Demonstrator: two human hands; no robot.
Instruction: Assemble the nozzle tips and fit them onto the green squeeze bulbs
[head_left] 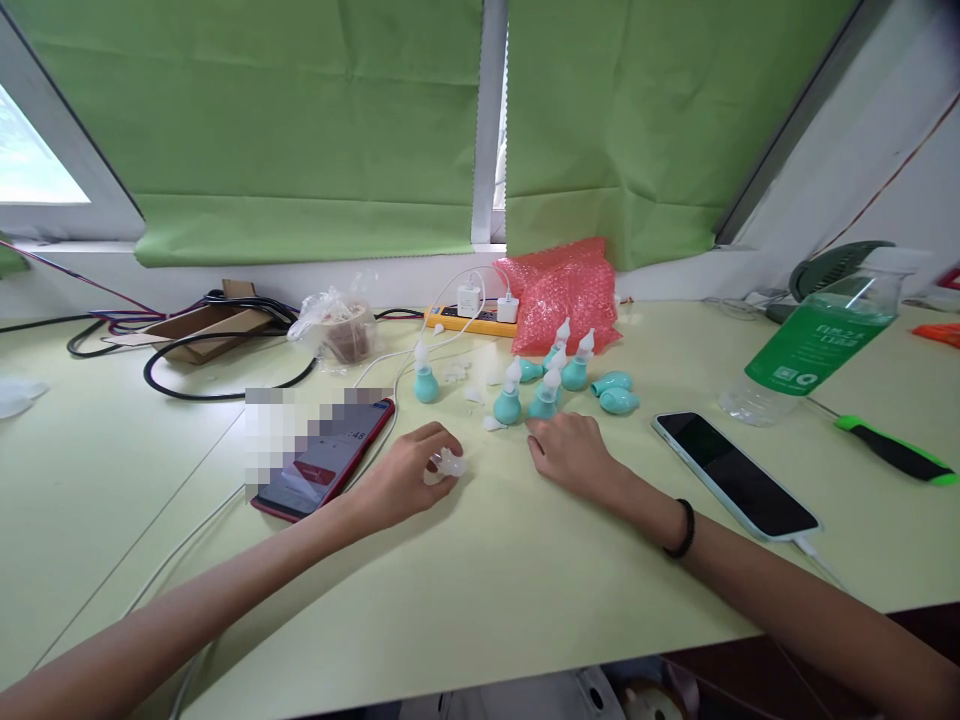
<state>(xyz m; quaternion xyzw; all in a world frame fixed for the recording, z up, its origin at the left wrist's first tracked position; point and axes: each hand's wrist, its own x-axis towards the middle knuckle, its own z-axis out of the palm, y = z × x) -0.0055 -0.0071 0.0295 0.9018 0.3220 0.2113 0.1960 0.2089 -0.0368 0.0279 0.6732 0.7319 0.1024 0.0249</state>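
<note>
My left hand [412, 470] is closed in a pinch around a small clear plastic piece [450, 462], held just above the table. My right hand [574, 452] rests with curled fingers right in front of a teal squeeze bulb with a clear tip [544, 398]. Its fingertips are partly hidden, so I cannot make out what, if anything, is in them. Several more tipped teal bulbs stand upright close by, one of them [426, 384] apart to the left. Loose teal bulbs [619, 400] without tips lie to the right. Small translucent scraps [474, 395] are scattered between.
A lit phone [330, 465] lies by my left wrist, a dark phone [739, 475] beyond my right. Further right are a tilted green-labelled bottle [821, 340] and a green-black handled tool [892, 450]. Pink bubble wrap [562, 300], a power strip [450, 320], tape roll [349, 335] and cables line the back.
</note>
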